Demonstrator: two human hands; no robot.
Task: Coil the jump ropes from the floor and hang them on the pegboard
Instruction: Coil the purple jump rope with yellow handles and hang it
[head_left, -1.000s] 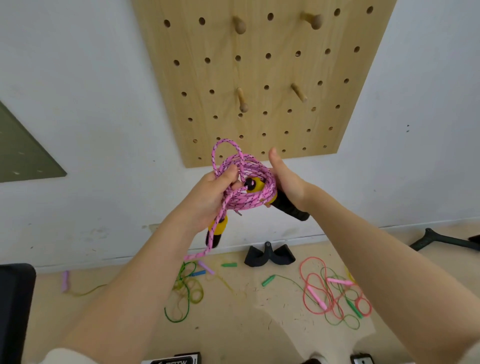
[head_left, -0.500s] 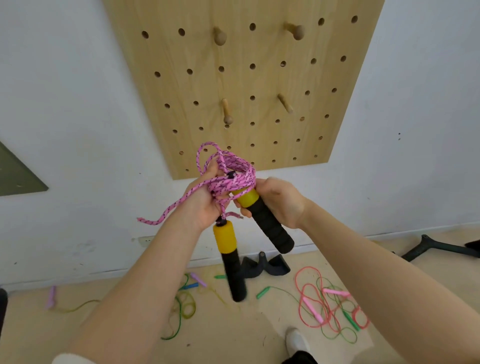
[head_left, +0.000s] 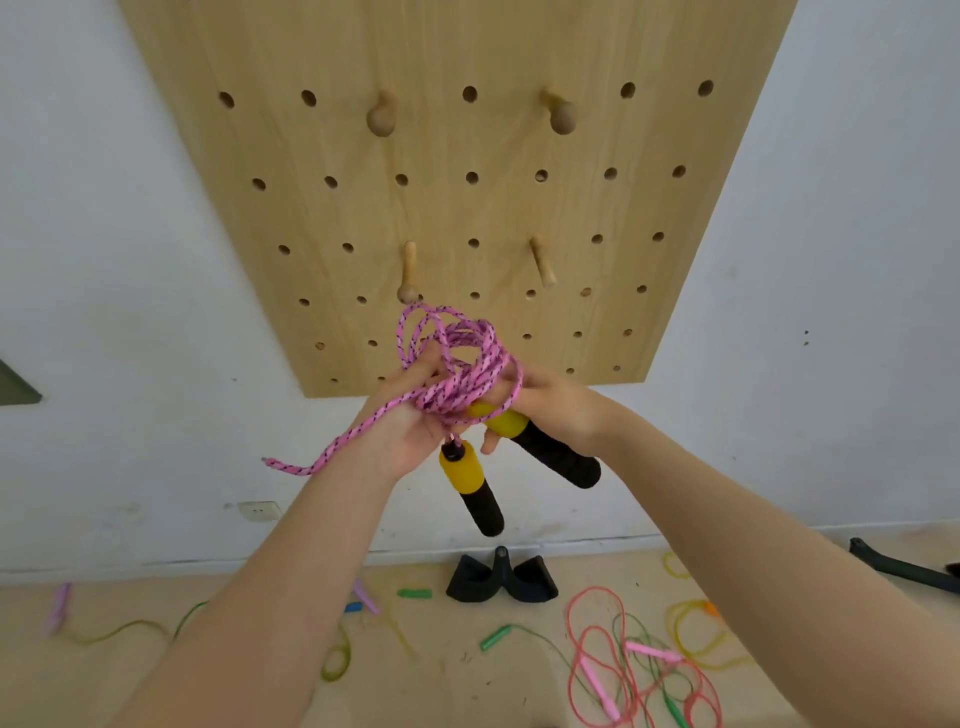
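Note:
A coiled pink braided jump rope (head_left: 462, 358) is held up in front of the wooden pegboard (head_left: 457, 197). My left hand (head_left: 410, 415) grips the coil from below, fingers through the loops, and a loose rope end trails off to the left. My right hand (head_left: 550, 410) holds one yellow-and-black handle (head_left: 540, 447) near its yellow end. The other handle (head_left: 472, 488) dangles below the coil. Several wooden pegs stick out of the board; the nearest peg (head_left: 409, 273) is just above the coil.
On the tan floor lie a red rope with pink handles (head_left: 618, 660), green and yellow ropes (head_left: 498, 636), and a black handle attachment (head_left: 501, 574) by the wall. A black bar (head_left: 904, 566) lies at far right. A wall socket (head_left: 258, 510) sits low left.
The view moved closer to the pegboard. The second handle dropped free to dangle, a rope end came loose to the left, and my right hand shifted onto the upper handle.

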